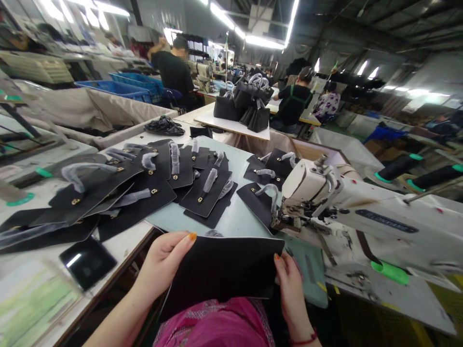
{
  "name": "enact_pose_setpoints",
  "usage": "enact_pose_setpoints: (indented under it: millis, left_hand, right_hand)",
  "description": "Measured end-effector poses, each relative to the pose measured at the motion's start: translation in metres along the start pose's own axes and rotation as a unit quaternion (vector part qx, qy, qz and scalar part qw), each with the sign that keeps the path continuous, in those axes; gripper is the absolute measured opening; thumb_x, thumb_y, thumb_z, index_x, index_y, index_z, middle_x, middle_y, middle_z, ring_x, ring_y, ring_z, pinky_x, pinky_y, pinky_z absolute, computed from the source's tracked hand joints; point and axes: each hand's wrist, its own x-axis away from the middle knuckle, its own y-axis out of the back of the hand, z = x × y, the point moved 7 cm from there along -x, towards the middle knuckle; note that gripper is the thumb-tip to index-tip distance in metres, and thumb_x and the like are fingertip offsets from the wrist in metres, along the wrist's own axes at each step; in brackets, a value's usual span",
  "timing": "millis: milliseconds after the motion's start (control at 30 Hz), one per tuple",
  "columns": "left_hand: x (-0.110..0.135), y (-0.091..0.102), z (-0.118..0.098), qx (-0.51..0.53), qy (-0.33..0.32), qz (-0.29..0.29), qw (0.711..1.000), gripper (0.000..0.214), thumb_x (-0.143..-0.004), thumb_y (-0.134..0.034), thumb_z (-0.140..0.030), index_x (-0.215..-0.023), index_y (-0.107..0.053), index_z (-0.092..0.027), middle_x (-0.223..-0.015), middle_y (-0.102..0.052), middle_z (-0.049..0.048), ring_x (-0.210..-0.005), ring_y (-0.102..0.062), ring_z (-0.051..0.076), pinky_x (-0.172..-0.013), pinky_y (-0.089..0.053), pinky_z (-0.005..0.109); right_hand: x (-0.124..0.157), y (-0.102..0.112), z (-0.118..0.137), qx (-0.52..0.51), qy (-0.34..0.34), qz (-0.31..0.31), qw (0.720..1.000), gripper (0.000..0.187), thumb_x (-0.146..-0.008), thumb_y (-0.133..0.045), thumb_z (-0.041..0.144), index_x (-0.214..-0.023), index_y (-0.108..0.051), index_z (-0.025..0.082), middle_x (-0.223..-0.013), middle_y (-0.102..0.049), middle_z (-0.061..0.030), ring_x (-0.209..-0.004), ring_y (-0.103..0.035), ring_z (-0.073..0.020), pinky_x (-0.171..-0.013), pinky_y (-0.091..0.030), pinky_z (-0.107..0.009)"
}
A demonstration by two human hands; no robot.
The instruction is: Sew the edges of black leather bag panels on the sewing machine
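Note:
A black bag panel with a pale cut edge is held up in front of my lap, its plain side facing me. My left hand pinches its upper left edge, thumb on the near side. At the upper right corner my right hand grips the same panel between thumb and fingers. Just beyond it, several black panels with wrapped handles and gold-coloured rings lie overlapping on the pale green table. Part of one wrapped handle peeks out behind the held panel's top edge.
To the right stands a white sewing machine with black thread cones. More panels pile up on the left, near a dark phone-like slab. Finished-looking black bags stand on a farther table. Co-workers sit beyond.

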Motion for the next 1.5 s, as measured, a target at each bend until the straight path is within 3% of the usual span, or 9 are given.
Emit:
enact_pose_setpoints:
  millis: [167,333,433,600,767,1000,1167,1333,1500]
  left_hand:
    - [-0.001,0.004,0.001,-0.033,-0.011,-0.041,0.999,0.044,-0.092,-0.050,-0.041,-0.055,-0.049,-0.017,-0.054,-0.041,-0.0018,-0.051,-0.039,0.012,-0.049,-0.034,0.023]
    - [-0.003,-0.028,-0.019,-0.122,-0.122,-0.029,0.985,0.036,-0.092,-0.049,-0.030,-0.060,-0.056,-0.017,-0.057,-0.051,0.0000,-0.054,-0.049,0.012,-0.055,-0.038,0.023]
    - [0.000,-0.073,-0.024,-0.137,-0.167,0.060,0.975,0.038,-0.094,-0.046,-0.029,-0.059,-0.053,-0.017,-0.056,-0.049,-0.0001,-0.054,-0.049,0.012,-0.056,-0.038,0.024]
    - [0.009,-0.132,-0.002,-0.084,-0.108,0.195,0.971,0.040,-0.099,-0.039,-0.036,-0.069,-0.058,-0.017,-0.064,-0.057,0.0017,-0.059,-0.054,0.013,-0.058,-0.042,0.025]
    - [0.017,-0.165,0.024,-0.037,-0.061,0.274,0.959,0.036,-0.096,-0.043,-0.042,-0.089,-0.068,-0.017,-0.080,-0.069,0.0059,-0.071,-0.064,0.018,-0.066,-0.051,0.028]
    - [0.055,-0.149,0.019,-0.002,-0.074,0.255,0.964,0.026,-0.087,-0.060,-0.032,-0.108,-0.073,-0.026,-0.101,-0.074,0.0084,-0.090,-0.069,0.023,-0.085,-0.054,0.031]
    - [0.117,-0.139,0.069,0.057,0.119,0.369,0.920,0.027,-0.084,-0.065,-0.042,-0.106,-0.077,-0.033,-0.098,-0.076,0.0090,-0.092,-0.071,0.030,-0.089,-0.056,0.040]
    - [0.139,-0.151,0.121,0.286,0.295,0.232,0.882,0.056,-0.074,-0.076,-0.046,-0.127,-0.063,-0.040,-0.140,-0.058,0.0056,-0.125,-0.057,0.033,-0.107,-0.043,0.050]
    - [0.109,-0.196,0.087,0.493,0.356,0.173,0.775,0.051,-0.074,-0.075,-0.052,-0.120,-0.066,-0.032,-0.144,-0.054,0.0053,-0.131,-0.051,0.030,-0.107,-0.044,0.047]
  right_hand:
    - [0.016,-0.022,0.028,0.091,0.107,0.018,0.990,0.060,-0.085,-0.062,0.050,-0.133,-0.051,0.016,-0.142,-0.047,-0.0186,-0.132,-0.046,-0.0312,-0.105,-0.044,-0.050]
    - [0.075,-0.075,0.071,-0.016,0.083,0.300,0.950,0.061,-0.094,-0.054,0.049,-0.148,-0.037,0.026,-0.154,-0.036,-0.0118,-0.140,-0.040,-0.0268,-0.109,-0.043,-0.044]
    - [0.098,-0.085,0.098,-0.048,0.092,0.362,0.927,0.083,-0.087,-0.067,0.045,-0.155,-0.022,0.028,-0.157,-0.032,-0.0095,-0.142,-0.036,-0.0272,-0.112,-0.040,-0.044]
    - [0.091,-0.059,0.095,0.019,0.092,0.271,0.958,0.055,-0.093,-0.057,0.025,-0.146,-0.040,0.023,-0.141,-0.053,-0.0087,-0.132,-0.048,-0.0233,-0.112,-0.037,-0.040]
    - [0.079,-0.033,0.046,0.022,0.025,0.143,0.989,0.029,-0.098,-0.045,0.036,-0.095,-0.064,0.015,-0.086,-0.065,-0.0034,-0.079,-0.058,-0.0164,-0.074,-0.048,-0.027]
    - [0.068,-0.019,0.026,0.043,0.015,0.088,0.995,0.046,-0.096,-0.044,0.049,-0.063,-0.042,0.018,-0.060,-0.037,0.0040,-0.056,-0.033,-0.0094,-0.052,-0.027,-0.024]
    - [0.062,0.002,0.051,0.102,0.109,0.044,0.988,0.040,-0.099,-0.041,0.041,-0.068,-0.051,0.019,-0.062,-0.048,0.0011,-0.058,-0.042,-0.0122,-0.057,-0.035,-0.025]
    - [0.066,0.004,0.070,0.046,0.152,0.026,0.987,0.029,-0.100,-0.043,0.035,-0.105,-0.069,0.022,-0.094,-0.070,-0.0065,-0.093,-0.066,-0.0208,-0.084,-0.049,-0.029]
    - [0.076,-0.012,0.066,-0.053,0.093,0.019,0.994,0.028,-0.099,-0.046,0.034,-0.113,-0.067,0.023,-0.108,-0.071,-0.0072,-0.100,-0.066,-0.0204,-0.091,-0.051,-0.031]
